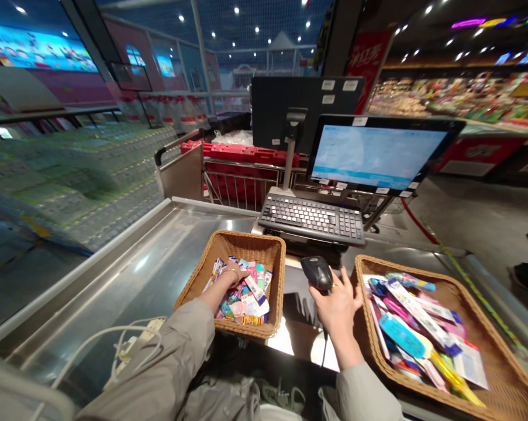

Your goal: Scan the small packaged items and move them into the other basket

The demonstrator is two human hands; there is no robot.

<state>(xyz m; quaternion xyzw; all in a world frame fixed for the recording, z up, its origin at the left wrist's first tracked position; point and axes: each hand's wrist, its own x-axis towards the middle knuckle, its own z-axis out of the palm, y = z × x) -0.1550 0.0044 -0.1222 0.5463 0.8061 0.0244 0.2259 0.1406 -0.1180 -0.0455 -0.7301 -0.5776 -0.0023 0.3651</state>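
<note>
My left hand [229, 279] reaches into a wicker basket [202, 272] full of colourful packaged items [250, 295], with its fingers curled down among them; what they grip is hidden. My right hand [339, 301] is wrapped around a black handheld barcode scanner [317, 272] whose cable runs down toward me. The scanner sits between the two baskets, just in front of the keyboard [313, 217]. A second, larger wicker basket [487, 327] at the right holds several packaged toothbrushes [415, 327].
A lit touchscreen monitor [378, 155] stands behind the keyboard, with a dark customer display [305, 108] behind it. The steel checkout counter [127, 269] stretches left. Red shopping baskets [241, 155] sit beyond a rail. White cables [127, 345] lie at my left sleeve.
</note>
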